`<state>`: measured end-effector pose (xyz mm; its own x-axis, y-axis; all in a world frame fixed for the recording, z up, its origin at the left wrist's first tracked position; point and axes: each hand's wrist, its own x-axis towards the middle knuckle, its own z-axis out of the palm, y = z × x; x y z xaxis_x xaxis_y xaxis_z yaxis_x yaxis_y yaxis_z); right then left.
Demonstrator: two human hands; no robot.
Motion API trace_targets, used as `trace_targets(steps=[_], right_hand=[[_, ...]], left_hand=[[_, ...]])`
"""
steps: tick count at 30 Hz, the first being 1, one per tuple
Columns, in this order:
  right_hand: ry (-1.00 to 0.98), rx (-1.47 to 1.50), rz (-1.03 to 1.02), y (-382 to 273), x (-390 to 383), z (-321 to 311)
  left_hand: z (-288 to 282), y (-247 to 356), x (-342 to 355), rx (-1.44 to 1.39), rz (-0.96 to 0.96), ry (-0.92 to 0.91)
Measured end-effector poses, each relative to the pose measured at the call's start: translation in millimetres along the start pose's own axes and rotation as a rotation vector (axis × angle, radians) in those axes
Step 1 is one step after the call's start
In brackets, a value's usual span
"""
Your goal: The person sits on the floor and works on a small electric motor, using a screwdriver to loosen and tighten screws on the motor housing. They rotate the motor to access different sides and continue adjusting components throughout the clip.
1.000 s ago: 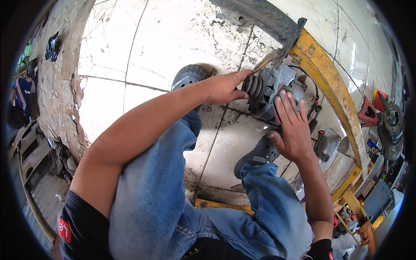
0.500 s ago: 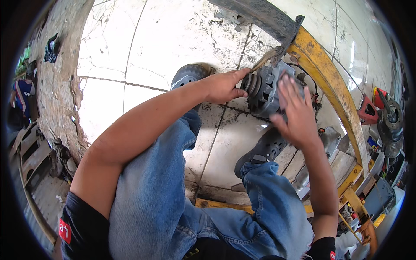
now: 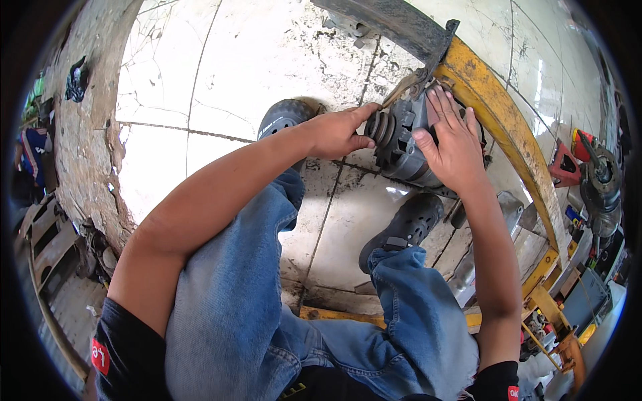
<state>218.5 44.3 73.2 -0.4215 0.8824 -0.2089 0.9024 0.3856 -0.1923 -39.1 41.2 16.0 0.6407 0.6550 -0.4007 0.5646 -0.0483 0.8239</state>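
A grey, metal alternator [image 3: 410, 148] lies on the tiled floor between my feet and a yellow beam. Its grooved pulley [image 3: 382, 128] faces left. My left hand [image 3: 336, 131] grips the pulley's edge, index finger on the far side and thumb on the near side; the other fingers are hidden underneath. My right hand [image 3: 453, 137] lies flat across the alternator's right part, fingers stretched out and thumb spread, covering some of the housing. A worn, brown strap-like piece [image 3: 406, 85] runs from beside the pulley toward the end of the beam.
The curved-looking yellow beam [image 3: 498, 100] joins a dark metal bar [image 3: 394, 25] beyond the alternator. My dark clogs [image 3: 408, 224] stand close on the near side. At right are a power tool [image 3: 600, 184], a red triangular piece [image 3: 565, 167] and assorted tools. A dark rag [image 3: 77, 80] lies far left.
My right hand, blurred before, now rests still and flat on the alternator. The alternator appears turned slightly; my left hand stays at the pulley. The whole view has shifted a little.
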Motion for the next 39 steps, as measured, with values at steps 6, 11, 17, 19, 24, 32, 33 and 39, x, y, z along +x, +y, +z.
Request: trace_targets(steps=[6,11,17,19,24,32,33,39], right_hand=[[-0.116,0.021,-0.152,-27,-60,-8],[-0.027,-0.047,-0.052,1,-8,-2],[-0.107,0.040,-0.149,-33,-58,-10],[-0.087,0.015,-0.141,-27,-57,-13],[0.044,-0.005,0.012,0,-2,0],[0.078,0.089,-0.122,-25,-53,-1],[0.131,0.066,-0.065,-17,-41,1],[0.162,0.127,-0.065,-21,-41,8]], left_hand=[[2,-6,-3,0.002,0.010,0.011],[-1,5,1,-0.029,-0.031,-0.025],[-3,-2,-5,0.007,-0.034,-0.022],[-7,6,-3,0.026,-0.051,-0.047],[-6,14,2,-0.033,-0.108,-0.095],[-8,4,-4,0.043,-0.094,-0.074],[-6,3,1,-0.022,-0.081,-0.095],[-3,0,-2,-0.063,-0.118,-0.090]])
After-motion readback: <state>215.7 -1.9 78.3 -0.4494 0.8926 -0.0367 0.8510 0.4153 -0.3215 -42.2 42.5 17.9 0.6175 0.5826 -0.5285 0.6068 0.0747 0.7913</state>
